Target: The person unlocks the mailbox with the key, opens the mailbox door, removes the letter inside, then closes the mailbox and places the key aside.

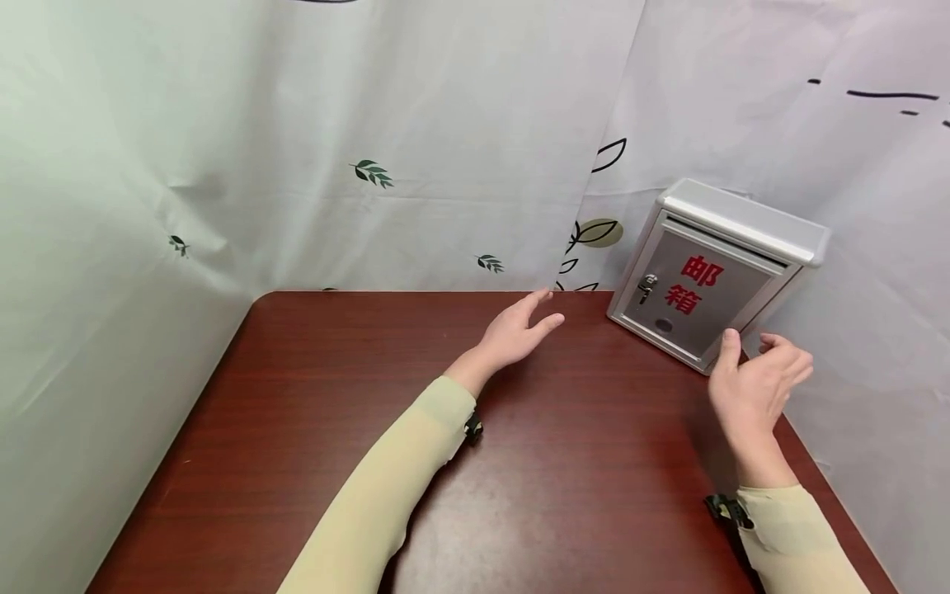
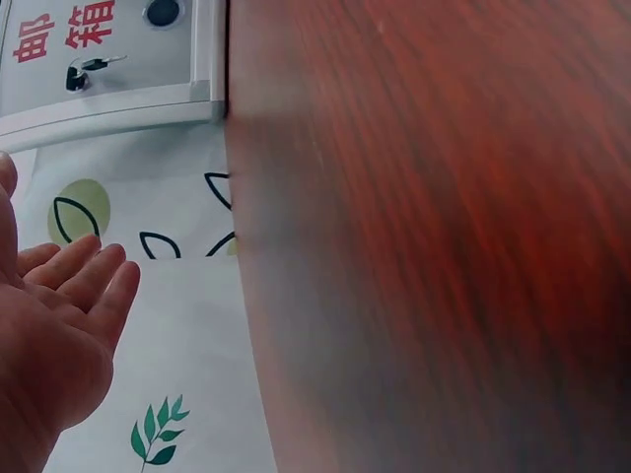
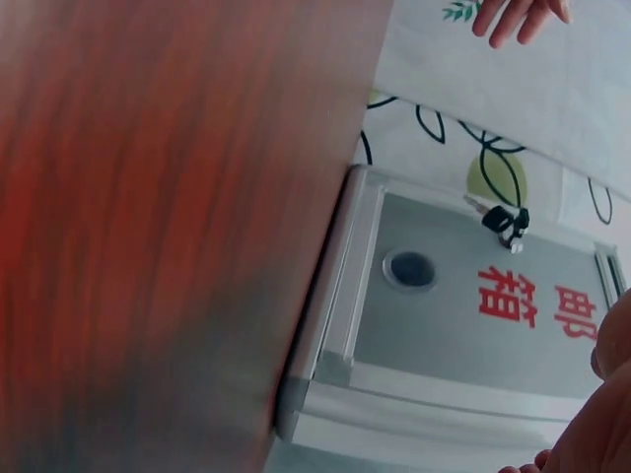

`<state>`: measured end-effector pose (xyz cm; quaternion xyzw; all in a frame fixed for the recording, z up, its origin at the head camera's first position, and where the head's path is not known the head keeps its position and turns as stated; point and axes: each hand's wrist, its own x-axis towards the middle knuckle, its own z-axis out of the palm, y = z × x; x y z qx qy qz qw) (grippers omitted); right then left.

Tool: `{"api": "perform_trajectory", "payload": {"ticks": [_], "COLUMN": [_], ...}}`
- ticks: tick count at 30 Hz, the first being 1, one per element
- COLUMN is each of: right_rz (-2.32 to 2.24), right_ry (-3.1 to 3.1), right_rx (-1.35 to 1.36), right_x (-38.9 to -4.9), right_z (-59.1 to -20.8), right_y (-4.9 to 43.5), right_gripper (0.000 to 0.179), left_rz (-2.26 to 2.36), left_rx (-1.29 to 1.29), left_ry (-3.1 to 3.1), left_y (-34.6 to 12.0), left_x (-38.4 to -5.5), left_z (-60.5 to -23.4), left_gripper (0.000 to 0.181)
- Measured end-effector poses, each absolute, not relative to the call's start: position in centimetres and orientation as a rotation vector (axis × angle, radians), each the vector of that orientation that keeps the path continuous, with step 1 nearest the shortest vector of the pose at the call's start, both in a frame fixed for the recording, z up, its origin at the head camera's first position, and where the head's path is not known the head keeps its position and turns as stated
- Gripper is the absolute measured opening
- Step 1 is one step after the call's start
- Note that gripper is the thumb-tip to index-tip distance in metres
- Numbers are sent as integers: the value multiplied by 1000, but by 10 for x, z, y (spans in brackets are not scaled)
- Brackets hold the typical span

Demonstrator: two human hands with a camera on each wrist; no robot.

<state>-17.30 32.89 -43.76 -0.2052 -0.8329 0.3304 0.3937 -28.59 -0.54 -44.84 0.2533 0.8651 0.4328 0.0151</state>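
Observation:
A silver metal mailbox (image 1: 723, 272) with red characters stands upright at the table's far right corner. Keys (image 1: 646, 287) hang from the lock on the left side of its front, and a slot runs under its lid. My left hand (image 1: 519, 328) is held out over the table to the left of the mailbox, fingers extended and holding nothing. Near the mailbox's lower right corner is my right hand (image 1: 760, 384), thumb raised and fingers loosely bent, with nothing in it. In the right wrist view, part of the right hand (image 3: 601, 414) overlaps the mailbox's edge.
The reddish-brown wooden table (image 1: 334, 412) meets a white curtain (image 1: 445, 124) with leaf prints at the back and on both sides. Small dark wrist cameras sit at both sleeve cuffs.

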Motion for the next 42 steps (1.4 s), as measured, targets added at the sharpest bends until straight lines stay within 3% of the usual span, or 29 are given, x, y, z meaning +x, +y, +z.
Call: {"api": "perform_trajectory", "payload": {"ticks": [7,15,29,42], "right_rz": [937,1188,1254,1283], "right_ry": [-2056,-2189,-2295,-2361], "right_rx": [-549,-537,-487,-423], "right_x": [-177,-182,-194,-203], "right_z": [-441,-441,-440,-447], "right_y": [344,363,378,385], "right_gripper": [61,85,75,82], "left_rz": [1282,1253,1175,1188], "left_rx": [773,757,757,750], "left_ry": [2735,2721,2723,2707], "left_y": [3,12,24,28], "left_x": [-295,-300,-302,-301], "left_z": [-450,-446,-445,-451], "left_gripper": [75,72,68,72]}}
